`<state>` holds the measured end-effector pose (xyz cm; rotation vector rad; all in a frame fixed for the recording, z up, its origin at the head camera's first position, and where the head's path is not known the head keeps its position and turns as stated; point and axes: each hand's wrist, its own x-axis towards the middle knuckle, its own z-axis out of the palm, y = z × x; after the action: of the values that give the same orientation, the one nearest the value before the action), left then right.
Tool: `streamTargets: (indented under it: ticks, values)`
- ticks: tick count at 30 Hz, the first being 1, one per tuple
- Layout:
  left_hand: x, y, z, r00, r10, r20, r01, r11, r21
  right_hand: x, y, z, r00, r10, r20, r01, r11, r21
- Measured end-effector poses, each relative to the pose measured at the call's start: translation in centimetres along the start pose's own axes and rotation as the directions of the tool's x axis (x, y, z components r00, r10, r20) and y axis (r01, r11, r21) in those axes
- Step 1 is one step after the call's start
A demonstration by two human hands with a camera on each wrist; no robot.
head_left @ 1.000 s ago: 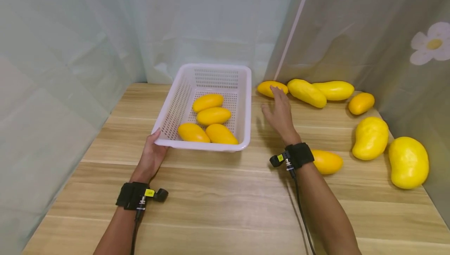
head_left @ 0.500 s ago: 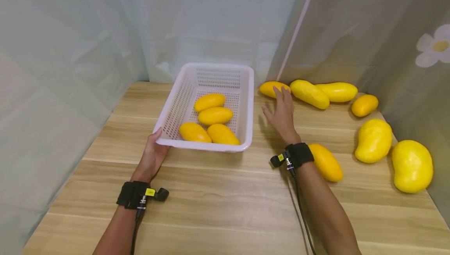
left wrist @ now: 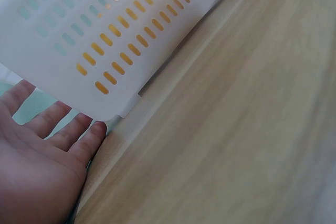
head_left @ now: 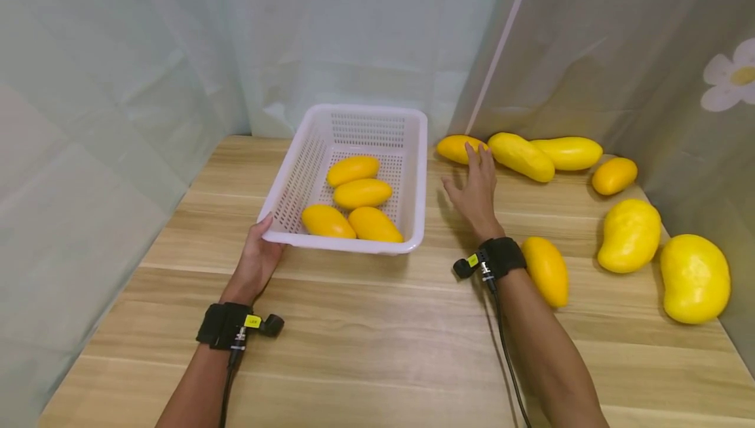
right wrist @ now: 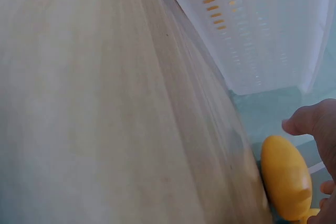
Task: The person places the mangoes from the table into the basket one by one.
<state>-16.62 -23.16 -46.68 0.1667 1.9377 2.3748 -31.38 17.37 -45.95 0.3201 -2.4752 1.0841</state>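
My left hand [head_left: 255, 263] holds the near left corner of a white plastic basket [head_left: 420, 182], its thumb at the rim and its fingers along the outer side. Inside the basket lie several orange-yellow mangoes [head_left: 362, 193]. At the back, to the right of the basket, my right hand [head_left: 475, 195] reaches over another mango [head_left: 459, 149] with fingers apart. Its fingertips overlap that mango's right end in the head view; whether they touch it I cannot tell. The right wrist view shows the same mango [right wrist: 285, 177] below the thumb, with a gap between them.
Two long yellow fruits [head_left: 522, 156] lie right of that mango. A small mango [head_left: 615, 175] and two large, curved yellow fruits [head_left: 630, 236] line the right side. One mango [head_left: 545, 272] lies close beside my right forearm. Curtains [head_left: 366, 28] close off the wooden table's [head_left: 354, 349] back and sides.
The mango beside my right forearm has turned from lying crosswise to pointing away from me. My right hand's fingers have shifted slightly right over the back mango. My left hand keeps its place.
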Motion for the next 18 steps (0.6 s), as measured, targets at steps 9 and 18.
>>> streamTargets:
  ticks: [9, 18]
  values:
    - [0.0, 0.1, -0.1, 1.0, -0.001, -0.005, 0.001, 1.0, -0.006, 0.0, 2.1, 0.7, 0.995, 0.028, -0.097, -0.014, 0.99, 0.14]
    - [-0.2, 0.0, 0.0, 1.0, -0.012, -0.009, 0.012, 0.999, -0.042, 0.2, 2.3, 0.8, 0.986, 0.042, -0.161, -0.01, 0.981, 0.191]
